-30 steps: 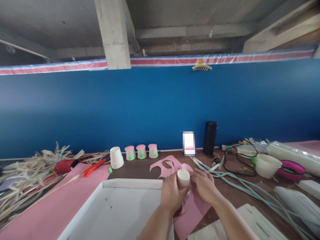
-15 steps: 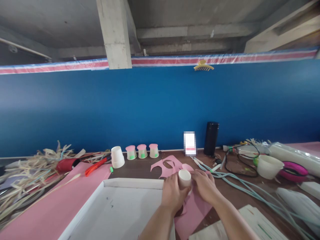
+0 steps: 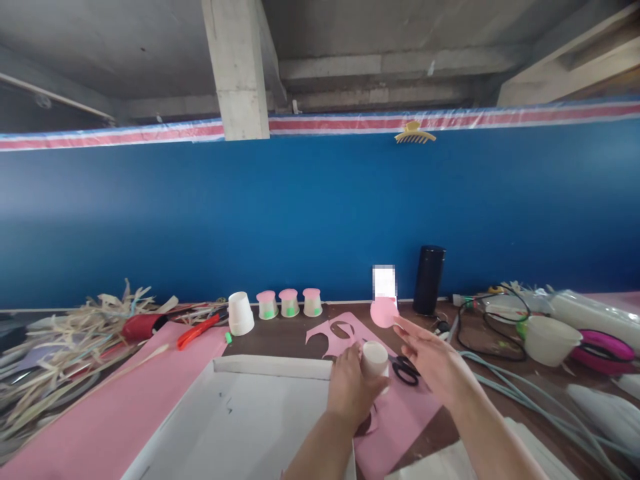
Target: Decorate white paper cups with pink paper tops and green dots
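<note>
My left hand (image 3: 350, 390) is wrapped round a small white paper cup (image 3: 375, 359), held over a sheet of pink paper (image 3: 400, 417). My right hand (image 3: 433, 363) is lifted just to the right of the cup and pinches a round pink paper cut-out (image 3: 383, 311) at its fingertips. Black-handled scissors (image 3: 404, 369) lie on the pink sheet between the two hands. Behind the cup lies a pink sheet with round holes cut out (image 3: 337, 331).
Three small cups with pink tops (image 3: 290, 302) and an upturned white cup (image 3: 241, 313) stand by the blue wall. A white tray (image 3: 240, 417) lies at left front, red pliers (image 3: 197, 330) and dried straw (image 3: 65, 347) further left. Cables (image 3: 510, 390), a white bowl (image 3: 547, 339) and a black bottle (image 3: 432, 280) sit right.
My right hand has left the cup and risen to the right with a round pink cut-out. The scissors, hidden under it before, now show. The left hand still holds the cup.
</note>
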`<action>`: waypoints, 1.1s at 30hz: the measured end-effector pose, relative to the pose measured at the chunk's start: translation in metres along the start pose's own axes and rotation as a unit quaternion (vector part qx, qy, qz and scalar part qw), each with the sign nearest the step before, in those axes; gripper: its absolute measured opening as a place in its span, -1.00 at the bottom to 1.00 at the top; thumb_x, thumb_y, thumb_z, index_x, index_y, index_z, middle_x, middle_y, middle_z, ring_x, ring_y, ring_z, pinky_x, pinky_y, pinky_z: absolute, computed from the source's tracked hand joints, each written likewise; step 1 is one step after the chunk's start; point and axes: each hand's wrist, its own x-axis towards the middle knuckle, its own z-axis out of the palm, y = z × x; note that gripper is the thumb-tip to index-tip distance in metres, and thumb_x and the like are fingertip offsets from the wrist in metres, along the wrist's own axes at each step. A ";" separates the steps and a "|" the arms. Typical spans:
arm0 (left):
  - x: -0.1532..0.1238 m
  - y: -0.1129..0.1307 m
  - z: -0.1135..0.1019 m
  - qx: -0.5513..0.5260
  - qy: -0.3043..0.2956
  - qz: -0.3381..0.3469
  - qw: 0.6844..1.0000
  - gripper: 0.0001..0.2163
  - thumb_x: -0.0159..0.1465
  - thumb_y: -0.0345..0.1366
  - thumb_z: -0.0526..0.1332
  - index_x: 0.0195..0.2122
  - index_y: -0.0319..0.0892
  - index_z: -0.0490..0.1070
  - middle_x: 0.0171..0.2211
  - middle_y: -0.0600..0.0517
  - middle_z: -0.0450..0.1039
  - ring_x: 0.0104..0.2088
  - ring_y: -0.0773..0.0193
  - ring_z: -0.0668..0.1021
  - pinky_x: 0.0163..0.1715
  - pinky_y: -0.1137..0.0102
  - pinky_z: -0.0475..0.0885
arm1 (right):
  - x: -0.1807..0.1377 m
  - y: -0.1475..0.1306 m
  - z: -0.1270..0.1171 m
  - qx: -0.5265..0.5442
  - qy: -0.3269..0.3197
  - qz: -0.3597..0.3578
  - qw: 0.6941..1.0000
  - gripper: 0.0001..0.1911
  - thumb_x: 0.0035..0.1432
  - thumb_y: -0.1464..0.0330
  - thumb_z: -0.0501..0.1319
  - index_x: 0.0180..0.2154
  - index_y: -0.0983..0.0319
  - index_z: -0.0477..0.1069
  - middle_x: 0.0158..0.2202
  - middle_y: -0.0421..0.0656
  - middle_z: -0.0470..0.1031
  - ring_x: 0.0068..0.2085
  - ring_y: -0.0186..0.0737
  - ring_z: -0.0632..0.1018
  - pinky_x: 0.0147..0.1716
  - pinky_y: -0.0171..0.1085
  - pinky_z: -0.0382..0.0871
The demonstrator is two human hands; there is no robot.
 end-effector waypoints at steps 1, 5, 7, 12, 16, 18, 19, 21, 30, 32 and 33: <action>-0.001 0.001 -0.002 -0.005 0.005 0.002 1.000 -0.26 0.02 -0.04 0.34 0.20 -0.20 0.20 0.08 -0.17 0.39 0.06 0.00 0.42 0.07 0.26 0.27 | -0.002 -0.003 -0.001 0.036 -0.017 0.007 0.999 -0.59 -0.05 0.31 0.35 -0.09 0.19 0.56 0.02 -0.04 0.53 0.06 -0.09 0.47 -0.29 -0.34 0.44; -0.007 0.007 -0.014 -0.044 0.060 0.030 0.997 -0.39 0.22 0.10 0.12 0.19 -0.18 0.21 0.08 -0.18 0.36 0.02 0.04 0.44 0.02 0.23 0.31 | -0.007 -0.012 -0.005 0.118 -0.065 0.031 0.990 -0.59 -0.06 0.38 0.35 -0.09 0.16 0.56 -0.16 -0.10 0.56 -0.20 -0.26 0.52 -0.44 -0.41 0.39; -0.008 0.011 -0.021 -0.094 0.099 0.036 0.990 -0.51 0.29 0.07 0.04 0.10 -0.14 0.30 -0.01 -0.14 0.41 -0.07 0.10 0.48 -0.03 0.25 0.35 | -0.011 -0.013 -0.004 0.144 -0.078 0.058 0.985 -0.59 -0.05 0.39 0.35 -0.07 0.16 0.55 -0.26 -0.14 0.54 -0.31 -0.34 0.49 -0.47 -0.44 0.37; -0.008 0.017 -0.028 -0.265 0.114 0.055 0.956 -0.64 0.30 0.01 0.09 -0.09 -0.16 0.41 -0.17 -0.07 0.46 -0.20 0.21 0.49 -0.16 0.35 0.39 | -0.019 -0.010 0.010 0.158 -0.115 0.118 0.974 -0.61 -0.03 0.41 0.35 -0.08 0.18 0.56 -0.35 -0.17 0.51 -0.38 -0.39 0.44 -0.49 -0.48 0.34; -0.006 0.019 -0.025 -0.384 0.108 0.023 0.917 -0.65 0.24 0.00 0.19 -0.17 -0.20 0.44 -0.27 -0.05 0.47 -0.28 0.24 0.49 -0.26 0.39 0.38 | -0.024 -0.007 0.018 0.152 -0.146 0.150 0.966 -0.61 0.00 0.43 0.34 -0.06 0.21 0.55 -0.38 -0.16 0.52 -0.37 -0.38 0.46 -0.47 -0.47 0.35; -0.004 0.019 -0.024 -0.445 0.101 -0.012 0.890 -0.65 0.19 0.01 0.25 -0.25 -0.22 0.45 -0.39 0.00 0.44 -0.39 0.31 0.45 -0.36 0.43 0.34 | -0.026 -0.005 0.019 0.145 -0.158 0.161 0.963 -0.62 0.02 0.44 0.33 -0.06 0.24 0.55 -0.35 -0.13 0.54 -0.34 -0.37 0.48 -0.46 -0.47 0.35; -0.003 0.018 -0.023 -0.471 0.098 -0.029 0.876 -0.65 0.16 0.01 0.28 -0.30 -0.22 0.45 -0.46 0.04 0.40 -0.45 0.35 0.41 -0.41 0.45 0.31 | -0.026 -0.005 0.019 0.139 -0.164 0.164 0.963 -0.63 0.03 0.45 0.33 -0.06 0.24 0.55 -0.32 -0.11 0.56 -0.31 -0.36 0.50 -0.46 -0.48 0.35; 0.000 0.016 -0.022 -0.514 0.093 -0.045 0.852 -0.67 0.14 -0.01 0.31 -0.37 -0.23 0.42 -0.55 0.11 0.31 -0.52 0.43 0.33 -0.47 0.49 0.24 | -0.026 -0.005 0.019 0.125 -0.166 0.166 0.964 -0.69 0.04 0.47 0.33 -0.11 0.23 0.56 -0.22 -0.08 0.57 -0.26 -0.33 0.53 -0.48 -0.49 0.35; 0.002 0.008 -0.020 -0.586 -0.008 -0.038 0.809 -0.73 0.14 -0.12 0.34 -0.39 -0.24 0.40 -0.61 0.15 0.22 -0.58 0.49 0.21 -0.55 0.52 0.09 | -0.022 -0.010 0.019 0.066 -0.068 0.172 0.981 -0.72 0.07 0.17 0.35 -0.27 0.24 0.51 -0.32 -0.10 0.54 -0.57 -0.53 0.31 -0.77 -0.59 -0.09; 0.001 0.008 -0.020 -0.575 -0.037 -0.043 0.816 -0.73 0.15 -0.12 0.33 -0.38 -0.24 0.40 -0.63 0.16 0.20 -0.60 0.49 0.19 -0.58 0.52 0.04 | -0.024 -0.010 0.023 0.056 -0.079 0.167 0.981 -0.70 0.05 0.15 0.36 -0.36 0.27 0.48 -0.46 -0.21 0.43 -0.61 -0.58 0.21 -0.75 -0.60 -0.16; 0.001 0.009 -0.020 -0.572 -0.047 -0.047 0.818 -0.73 0.15 -0.11 0.33 -0.38 -0.24 0.40 -0.64 0.17 0.19 -0.61 0.50 0.18 -0.59 0.51 0.03 | -0.025 -0.010 0.025 0.053 -0.081 0.165 0.982 -0.68 0.03 0.15 0.38 -0.40 0.28 0.45 -0.51 -0.26 0.36 -0.62 -0.59 0.17 -0.74 -0.59 -0.19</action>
